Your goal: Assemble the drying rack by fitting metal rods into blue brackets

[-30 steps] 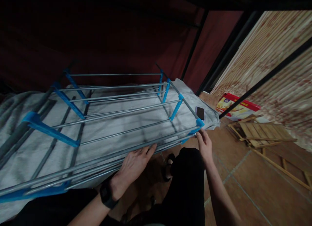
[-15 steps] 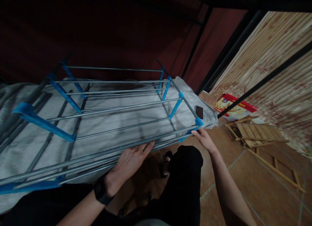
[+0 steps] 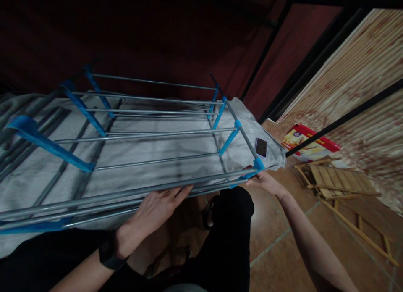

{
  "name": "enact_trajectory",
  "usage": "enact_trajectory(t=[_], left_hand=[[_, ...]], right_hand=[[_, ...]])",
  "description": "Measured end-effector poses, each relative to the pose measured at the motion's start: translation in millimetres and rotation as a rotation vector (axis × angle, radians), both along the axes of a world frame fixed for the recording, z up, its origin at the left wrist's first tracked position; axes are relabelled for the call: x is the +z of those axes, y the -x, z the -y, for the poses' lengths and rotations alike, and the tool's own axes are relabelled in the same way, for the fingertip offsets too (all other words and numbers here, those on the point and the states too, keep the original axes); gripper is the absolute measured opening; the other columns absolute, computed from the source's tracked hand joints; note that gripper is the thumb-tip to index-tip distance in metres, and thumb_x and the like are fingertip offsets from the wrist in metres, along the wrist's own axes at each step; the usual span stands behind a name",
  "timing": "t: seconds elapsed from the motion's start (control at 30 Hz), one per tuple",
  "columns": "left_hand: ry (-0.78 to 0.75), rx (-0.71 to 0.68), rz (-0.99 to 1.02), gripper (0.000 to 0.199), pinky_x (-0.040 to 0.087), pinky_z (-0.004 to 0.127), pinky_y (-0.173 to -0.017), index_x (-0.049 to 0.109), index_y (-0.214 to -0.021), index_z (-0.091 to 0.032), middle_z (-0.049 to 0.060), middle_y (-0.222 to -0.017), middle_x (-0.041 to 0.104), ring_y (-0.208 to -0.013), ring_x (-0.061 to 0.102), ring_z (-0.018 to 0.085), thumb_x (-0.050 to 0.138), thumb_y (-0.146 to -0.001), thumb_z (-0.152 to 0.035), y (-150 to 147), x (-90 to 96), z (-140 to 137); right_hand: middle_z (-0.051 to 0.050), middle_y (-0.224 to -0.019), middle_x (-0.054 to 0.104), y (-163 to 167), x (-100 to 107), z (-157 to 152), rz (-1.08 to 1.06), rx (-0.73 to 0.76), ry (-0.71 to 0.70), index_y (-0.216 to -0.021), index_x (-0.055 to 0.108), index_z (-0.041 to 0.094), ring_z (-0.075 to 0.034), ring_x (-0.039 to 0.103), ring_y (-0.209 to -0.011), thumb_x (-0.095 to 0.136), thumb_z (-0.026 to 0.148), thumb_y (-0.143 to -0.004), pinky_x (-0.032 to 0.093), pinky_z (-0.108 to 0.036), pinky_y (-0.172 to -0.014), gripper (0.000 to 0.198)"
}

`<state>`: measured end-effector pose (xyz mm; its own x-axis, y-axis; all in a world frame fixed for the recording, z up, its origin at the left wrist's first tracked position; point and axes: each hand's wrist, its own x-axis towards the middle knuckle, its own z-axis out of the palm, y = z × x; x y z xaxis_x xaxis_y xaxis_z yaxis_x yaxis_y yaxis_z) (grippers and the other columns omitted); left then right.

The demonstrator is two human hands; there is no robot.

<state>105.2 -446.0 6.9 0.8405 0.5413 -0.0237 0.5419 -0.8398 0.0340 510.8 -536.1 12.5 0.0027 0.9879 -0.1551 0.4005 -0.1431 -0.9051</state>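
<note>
Rack (image 3: pixel 170 133) just beyond left hand (image 3: pixel 159 204), grip unclear; right hand (image 3: pixel 263 181) around its corner

This looks like a room in a home, dimly lit and plainly lived in. A patterned, pleated curtain (image 3: pixel 368 69) hangs on the right above a brown tiled floor (image 3: pixel 277 262), where slatted wooden folding furniture (image 3: pixel 343 179) lies flat near a bright printed box (image 3: pixel 296 137). A soft grey cloth (image 3: pixel 147 149) spreads across the left and middle, with a smartphone (image 3: pixel 261 148) lying on it.
</note>
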Motion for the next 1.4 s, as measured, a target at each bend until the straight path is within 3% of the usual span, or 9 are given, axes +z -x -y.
enact_trajectory(t=[0.23,0.43,0.7,0.87,1.03,1.23,1.4], left_hand=[[0.015,0.057,-0.026,0.081,0.056,0.025,-0.069,0.039,-0.154,-0.037,0.006,-0.123,0.069,-0.088,0.073,0.018,0.044,-0.083,0.003,4,0.0,-5],[-0.044,0.023,-0.045,0.078,0.057,0.031,-0.082,0.042,-0.152,-0.034,0.008,-0.134,0.065,-0.108,0.070,0.022,0.044,-0.083,0.004,-1,-0.3,-7],[-0.078,0.074,0.061,0.069,0.057,0.035,-0.085,0.055,-0.142,-0.032,0.007,-0.119,0.072,-0.102,0.071,0.024,0.046,-0.085,0.004,0,2.2,-12],[-0.037,0.063,0.043,0.066,0.056,0.038,-0.093,0.058,-0.141,-0.032,0.007,-0.119,0.072,-0.109,0.070,0.026,0.043,-0.086,0.002,2,6.2,-9],[0.033,0.093,0.009,0.069,0.058,0.036,-0.088,0.056,-0.143,-0.034,0.007,-0.130,0.068,-0.105,0.071,0.024,0.044,-0.086,0.002,3,3.0,-8],[0.057,0.100,-0.034,0.074,0.059,0.032,-0.073,0.048,-0.150,-0.035,0.007,-0.127,0.070,-0.092,0.074,0.023,0.045,-0.085,0.002,2,1.2,-5],[0.017,0.114,0.010,0.070,0.057,0.037,-0.087,0.055,-0.144,-0.034,0.007,-0.130,0.068,-0.106,0.071,0.026,0.045,-0.085,0.002,0,6.4,-8]], right_hand=[[-0.004,-0.087,0.073,2,-20,-2,-0.005,-0.087,-0.117,-0.086,0.071,0.021,-0.021,0.068,-0.084,0.077,0.064,-0.070,0.058,-0.038,-0.081,0.047],[-0.004,-0.084,0.073,-1,-35,-1,0.028,-0.205,-0.175,-0.084,0.071,0.021,-0.022,0.068,-0.080,0.077,0.062,-0.073,0.057,-0.038,-0.079,0.043],[-0.005,-0.106,0.075,7,-45,5,0.030,-0.248,-0.258,-0.093,0.074,0.023,-0.025,0.069,-0.097,0.077,0.051,-0.078,0.054,-0.041,-0.092,0.031],[-0.001,-0.080,0.074,8,-54,5,-0.043,-0.268,-0.250,-0.077,0.072,0.024,-0.020,0.066,-0.076,0.078,0.049,-0.077,0.056,-0.032,-0.076,0.026],[0.001,-0.072,0.071,10,-56,4,-0.086,-0.333,-0.251,-0.071,0.070,0.024,-0.018,0.063,-0.069,0.081,0.049,-0.072,0.054,-0.030,-0.068,0.028],[0.000,-0.076,0.073,14,-53,5,-0.078,-0.375,-0.243,-0.072,0.072,0.023,-0.019,0.065,-0.073,0.083,0.049,-0.070,0.054,-0.031,-0.069,0.029],[-0.002,-0.083,0.075,24,-46,4,-0.109,-0.363,-0.229,-0.092,0.077,0.024,-0.022,0.068,-0.080,0.081,0.052,-0.071,0.056,-0.034,-0.073,0.035]])
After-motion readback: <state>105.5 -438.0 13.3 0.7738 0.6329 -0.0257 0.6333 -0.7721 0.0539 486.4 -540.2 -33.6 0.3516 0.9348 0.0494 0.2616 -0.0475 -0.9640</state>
